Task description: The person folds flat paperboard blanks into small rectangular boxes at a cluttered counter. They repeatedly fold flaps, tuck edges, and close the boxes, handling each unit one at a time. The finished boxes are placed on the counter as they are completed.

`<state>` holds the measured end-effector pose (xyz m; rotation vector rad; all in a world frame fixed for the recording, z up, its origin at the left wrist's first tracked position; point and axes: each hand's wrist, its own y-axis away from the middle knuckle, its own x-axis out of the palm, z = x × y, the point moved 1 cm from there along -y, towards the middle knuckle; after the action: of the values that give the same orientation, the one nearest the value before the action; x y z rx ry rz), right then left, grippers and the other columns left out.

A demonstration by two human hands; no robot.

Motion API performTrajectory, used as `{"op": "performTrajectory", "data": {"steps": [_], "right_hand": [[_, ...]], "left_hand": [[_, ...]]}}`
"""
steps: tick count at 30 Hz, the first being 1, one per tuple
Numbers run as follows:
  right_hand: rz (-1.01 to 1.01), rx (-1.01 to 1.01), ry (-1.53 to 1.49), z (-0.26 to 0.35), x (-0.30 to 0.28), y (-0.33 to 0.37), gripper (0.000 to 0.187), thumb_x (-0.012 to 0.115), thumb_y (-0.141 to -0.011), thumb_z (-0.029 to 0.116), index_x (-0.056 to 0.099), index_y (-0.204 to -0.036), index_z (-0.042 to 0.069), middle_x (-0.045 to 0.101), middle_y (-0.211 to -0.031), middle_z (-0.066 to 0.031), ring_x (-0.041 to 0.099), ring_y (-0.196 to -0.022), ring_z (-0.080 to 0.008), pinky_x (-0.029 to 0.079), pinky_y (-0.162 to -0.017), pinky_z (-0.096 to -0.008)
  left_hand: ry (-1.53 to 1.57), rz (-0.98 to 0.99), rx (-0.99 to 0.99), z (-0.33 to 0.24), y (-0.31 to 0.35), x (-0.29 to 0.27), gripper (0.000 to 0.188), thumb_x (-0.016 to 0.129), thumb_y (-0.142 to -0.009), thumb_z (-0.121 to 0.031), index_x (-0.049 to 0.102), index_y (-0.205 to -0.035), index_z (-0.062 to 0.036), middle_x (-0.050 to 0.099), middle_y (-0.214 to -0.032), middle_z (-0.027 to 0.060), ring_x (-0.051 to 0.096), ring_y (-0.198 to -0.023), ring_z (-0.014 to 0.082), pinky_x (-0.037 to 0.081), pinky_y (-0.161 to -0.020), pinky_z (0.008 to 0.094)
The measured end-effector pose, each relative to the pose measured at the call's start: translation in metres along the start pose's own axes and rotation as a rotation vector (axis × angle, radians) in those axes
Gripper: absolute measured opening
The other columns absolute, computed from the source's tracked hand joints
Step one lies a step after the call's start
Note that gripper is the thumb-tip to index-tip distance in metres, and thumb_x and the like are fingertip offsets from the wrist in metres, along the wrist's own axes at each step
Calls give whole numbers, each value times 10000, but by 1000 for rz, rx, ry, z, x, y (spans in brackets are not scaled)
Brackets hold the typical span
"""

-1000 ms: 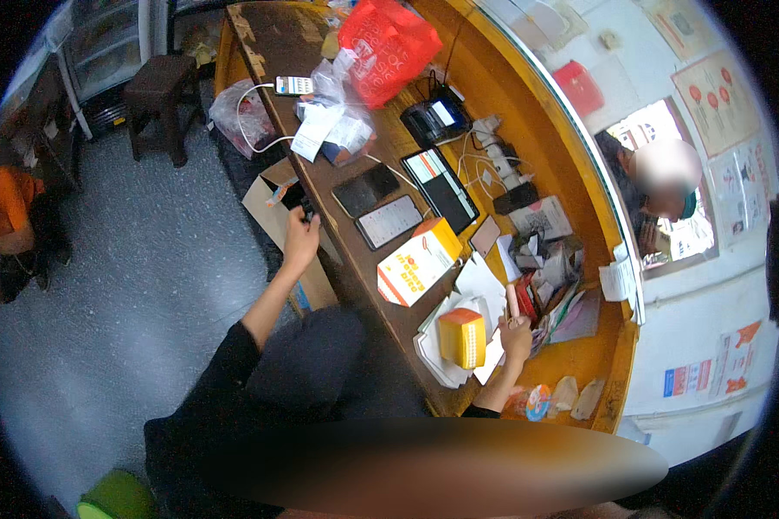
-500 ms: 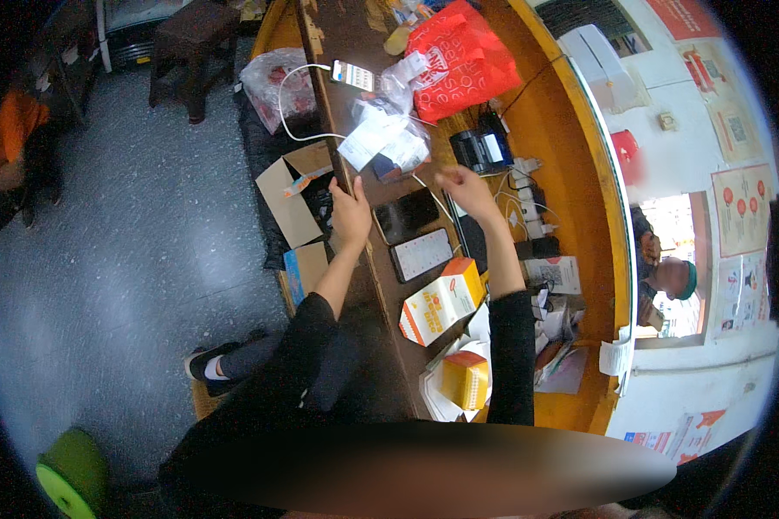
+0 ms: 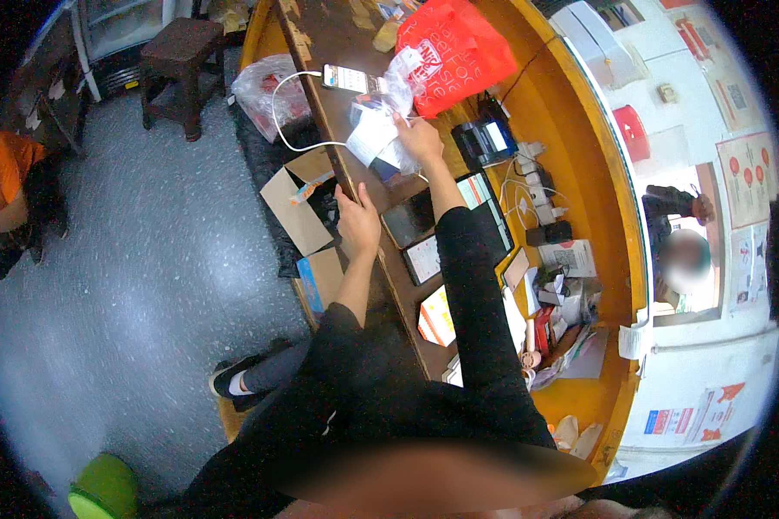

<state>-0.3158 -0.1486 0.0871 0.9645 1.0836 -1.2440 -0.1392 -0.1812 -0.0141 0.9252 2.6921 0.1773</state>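
My right hand (image 3: pixel 421 142) reaches over the dark brown counter with its fingers closed at the side of a clear plastic bag (image 3: pixel 394 160). White paper slips (image 3: pixel 372 134) lie against this bag, and part of its contents is hidden. My left hand (image 3: pixel 358 227) is at the counter's front edge, fingers stretched out and holding nothing. A phone with a lit screen (image 3: pixel 344 79), joined to a white cable, lies past the bag. Between my forearms are a dark phone (image 3: pixel 409 220) and a phone with a light screen (image 3: pixel 424 258).
Behind the bag stands a red carrier bag (image 3: pixel 454 56). A card terminal (image 3: pixel 483 141), a tablet (image 3: pixel 485 206) and a power strip (image 3: pixel 538 190) line the right side. An open carton (image 3: pixel 294 208) sits below the counter's left edge. A brown stool (image 3: pixel 182 73) and people are farther off.
My right hand has moved forward and left onto the plastic bag. A lit tablet shows beside my right forearm, which now covers much of the orange and white box. My left hand stays at the counter edge.
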Motion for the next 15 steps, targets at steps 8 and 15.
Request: {"op": "performTrajectory", "data": {"steps": [8,15], "right_hand": [[125,-217,-145,-35,-17,-34,432,664,-853,399,715,-962,-16,710,-876,-159,670,-812,-242,494,-757,-362],[144,44,-626,-49,-101,5,347,725,-789,319,700,-819,-26,675,-754,-115,612,-661,-201,467,-658,-350]], "left_hand": [[3,-20,1,5,-2,6,607,446,-994,-460,393,-1386,1,620,-1169,291,634,-987,455,492,-843,533],[-15,-13,31,13,-6,12,638,437,-987,-498,409,-1373,10,614,-1196,270,625,-1010,447,490,-835,526]]}}
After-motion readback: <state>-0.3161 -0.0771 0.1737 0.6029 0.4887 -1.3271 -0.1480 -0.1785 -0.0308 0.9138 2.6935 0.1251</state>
